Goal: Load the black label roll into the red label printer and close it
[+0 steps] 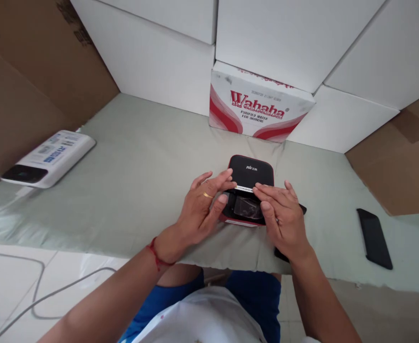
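Observation:
A small black and red hinged case (254, 166) sits on the cloth in front of me with its lid raised. A white label strip (244, 189) runs along the lid's lower edge. Inside the lower part lies something in clear plastic wrap (248, 208). My left hand (203, 205) touches the case's left side, fingers stretched over the lid's edge and thumb by the opening. Flat fingers of my right hand (281, 209) rest at the lid's lower right, with the thumb at the opening. Behind that hand is a flat dark object (281, 255), mostly hidden.
A white device with a black panel (48, 157) and a cable is at the left. A black phone-like slab (374, 238) lies at the right. Behind stand a Wahaha water carton (255, 107) and white boxes (166, 62); brown cardboard (405, 162) borders the sides.

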`<state>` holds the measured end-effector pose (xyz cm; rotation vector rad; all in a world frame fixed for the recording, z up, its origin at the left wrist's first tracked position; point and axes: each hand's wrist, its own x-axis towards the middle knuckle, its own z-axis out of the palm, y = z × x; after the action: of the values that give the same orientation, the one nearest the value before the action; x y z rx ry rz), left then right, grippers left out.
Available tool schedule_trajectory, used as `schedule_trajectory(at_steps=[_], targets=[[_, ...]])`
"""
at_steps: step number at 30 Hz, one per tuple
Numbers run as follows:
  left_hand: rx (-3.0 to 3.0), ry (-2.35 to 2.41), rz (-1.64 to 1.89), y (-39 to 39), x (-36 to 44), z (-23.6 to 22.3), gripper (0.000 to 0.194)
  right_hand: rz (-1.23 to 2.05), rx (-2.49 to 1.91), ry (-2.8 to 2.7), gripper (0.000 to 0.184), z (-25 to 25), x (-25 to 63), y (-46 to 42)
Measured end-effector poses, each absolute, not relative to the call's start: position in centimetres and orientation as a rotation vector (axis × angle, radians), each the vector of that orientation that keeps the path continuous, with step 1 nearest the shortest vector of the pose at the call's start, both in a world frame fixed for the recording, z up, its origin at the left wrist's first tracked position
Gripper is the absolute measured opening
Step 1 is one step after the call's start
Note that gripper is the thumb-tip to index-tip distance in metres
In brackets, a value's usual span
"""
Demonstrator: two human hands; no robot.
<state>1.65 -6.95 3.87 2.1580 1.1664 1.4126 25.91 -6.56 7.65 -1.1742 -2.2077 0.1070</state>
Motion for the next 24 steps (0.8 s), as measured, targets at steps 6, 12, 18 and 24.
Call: schedule_trajectory(at_steps=[6, 12, 18, 24], targets=[[2.102, 1.066, 1.456, -6.7, 1.3, 2.7, 0.046, 0.186, -1.12, -2.159, 0.041, 6.4, 26.4, -6.8], [2.077, 0.95, 1.474, -6.8, 1.4, 1.9, 0.057, 0.183, -1.072, -2.097, 0.043, 4.9, 26.6, -6.7], [2.329, 1.043, 1.613, -7.3, 0.0, 2.3, 0.047, 0.05, -0.974, -2.147, 0.053, 5.0, 26.2, -8.2], [2.312, 1.016, 1.603, -6.8, -0.1, 2.4, 0.044, -0.153, -0.991, -2.104, 0.034, 5.0, 24.9, -10.5]])
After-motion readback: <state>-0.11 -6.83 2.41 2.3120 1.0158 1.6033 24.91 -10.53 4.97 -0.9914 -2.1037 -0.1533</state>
